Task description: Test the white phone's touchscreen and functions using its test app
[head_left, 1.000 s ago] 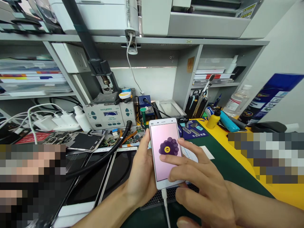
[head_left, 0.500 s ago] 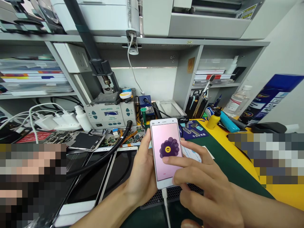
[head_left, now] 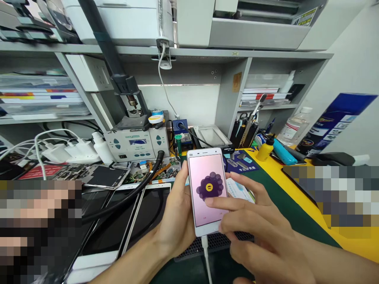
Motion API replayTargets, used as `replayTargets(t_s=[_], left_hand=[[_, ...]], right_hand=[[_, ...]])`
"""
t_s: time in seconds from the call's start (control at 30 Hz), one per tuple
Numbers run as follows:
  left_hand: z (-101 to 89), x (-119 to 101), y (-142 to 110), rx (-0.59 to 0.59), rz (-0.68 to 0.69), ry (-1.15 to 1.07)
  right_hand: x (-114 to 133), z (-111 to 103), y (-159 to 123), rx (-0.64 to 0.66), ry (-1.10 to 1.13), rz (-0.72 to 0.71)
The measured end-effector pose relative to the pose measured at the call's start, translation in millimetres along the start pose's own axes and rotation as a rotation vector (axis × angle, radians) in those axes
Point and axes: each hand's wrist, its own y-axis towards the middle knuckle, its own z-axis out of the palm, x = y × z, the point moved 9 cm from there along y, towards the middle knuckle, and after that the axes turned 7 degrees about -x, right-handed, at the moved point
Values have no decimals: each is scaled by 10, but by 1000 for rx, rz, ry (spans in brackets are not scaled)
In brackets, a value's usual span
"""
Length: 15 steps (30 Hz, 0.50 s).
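Grey compartmented shelving (head_left: 192, 51) spans the rear, behind a dark green flat mat (head_left: 275, 187). The right hand (head_left: 266, 232) is open, fingers spread and partly bent, one fingertip at the pink screen. The left hand (head_left: 177, 213) grips the white rectangular smartphone (head_left: 207, 163), raised above the mat. A slim white cable (head_left: 206, 252) enters the smartphone's lower edge.

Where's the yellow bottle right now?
In the head view, the yellow bottle stands right of the phone, on the yellow strip, just left of the light-blue tube.
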Motion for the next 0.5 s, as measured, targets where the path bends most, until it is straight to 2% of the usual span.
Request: replayTargets(t_s=[0.13, 0.2, 0.23, 0.33, 0.5], left_hand=[[-16, -6, 13, -9, 13, -2], [-39, -15, 15, -33, 26, 10], [-54, -17, 14, -51, 29, 15], [-89, -14, 2, -101, 27, 29], [-94, -22, -12, -97, 44, 41]], right_hand=[[-13, -27, -8, -69, 11, 25], [-38, 8, -6, -75, -11, -15], [28, 8, -9, -92, -4, -130], [19, 62, -6, -51, -25, -226], [-13, 109, 5, 30, -34, -227]])
